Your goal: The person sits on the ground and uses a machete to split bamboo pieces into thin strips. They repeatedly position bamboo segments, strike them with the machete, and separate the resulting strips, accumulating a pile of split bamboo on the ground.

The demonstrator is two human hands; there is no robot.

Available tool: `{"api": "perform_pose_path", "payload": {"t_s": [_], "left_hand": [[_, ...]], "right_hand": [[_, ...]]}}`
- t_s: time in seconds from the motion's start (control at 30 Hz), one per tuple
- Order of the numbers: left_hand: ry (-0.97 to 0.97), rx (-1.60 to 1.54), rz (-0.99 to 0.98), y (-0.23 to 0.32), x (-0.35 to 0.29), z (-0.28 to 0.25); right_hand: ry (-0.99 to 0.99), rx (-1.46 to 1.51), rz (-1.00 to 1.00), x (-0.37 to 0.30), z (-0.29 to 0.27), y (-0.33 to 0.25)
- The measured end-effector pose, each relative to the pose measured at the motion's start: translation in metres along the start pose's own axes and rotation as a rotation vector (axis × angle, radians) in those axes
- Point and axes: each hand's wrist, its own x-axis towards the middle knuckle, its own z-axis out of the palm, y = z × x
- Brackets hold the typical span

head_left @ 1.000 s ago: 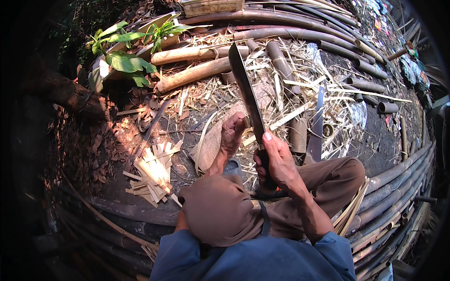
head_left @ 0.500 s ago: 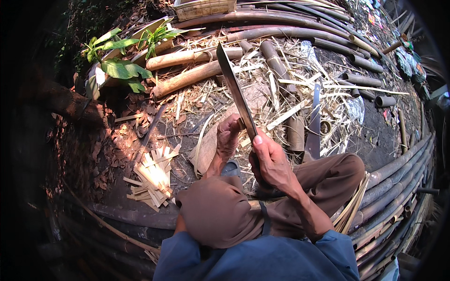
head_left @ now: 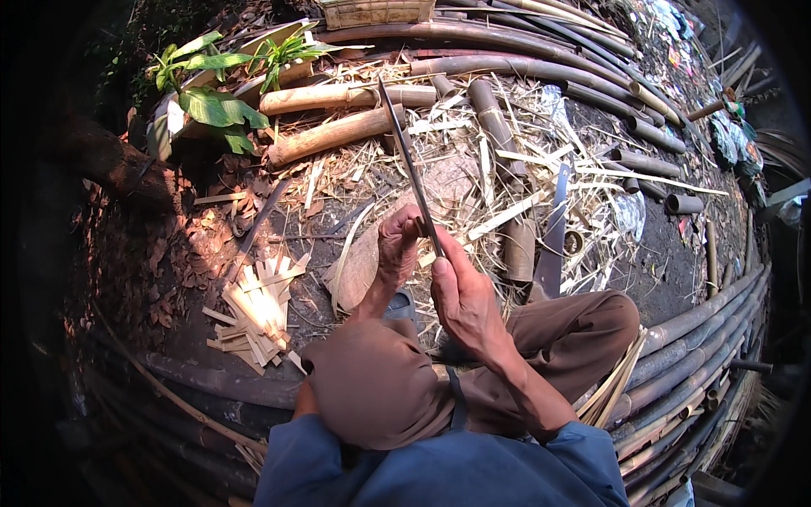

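Note:
A long machete (head_left: 407, 159) points up and away, its blade seen nearly edge-on. My right hand (head_left: 467, 306) is wrapped round its handle, which is mostly hidden, with the thumb lying along the base of the blade. Just left of the blade, my left hand (head_left: 395, 249) is closed, pinching a small brown piece (head_left: 420, 226) against or very near the blade; its kind is not clear. Both hands are in front of my bent knees. Left of them on the ground lies a fanned pile of pale split bamboo slats (head_left: 258, 308).
A second wide blade (head_left: 553, 237) lies right of my hands among pale shavings (head_left: 600, 245). Beyond are a flat stone (head_left: 363, 266), cut bamboo lengths (head_left: 338, 135) and a leafy plant (head_left: 215, 106). Stacked poles (head_left: 676, 363) run along my right. A crate (head_left: 376, 12) sits at the back.
The machete has turned from showing its flat side to nearly edge-on. Both hands have shifted slightly left in the picture, as has the whole scene.

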Motion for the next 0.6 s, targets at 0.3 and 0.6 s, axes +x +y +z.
{"api": "perform_pose_path", "payload": {"t_s": [0.3,0.6], "left_hand": [[0.32,0.25,0.134,0.0,-0.014,0.004],[0.501,1.054,0.184,0.085,-0.042,-0.019]], "right_hand": [[0.087,0.006,-0.08,0.007,0.026,0.043],[-0.033,-0.019,0.073,0.016,0.083,0.116]]}}
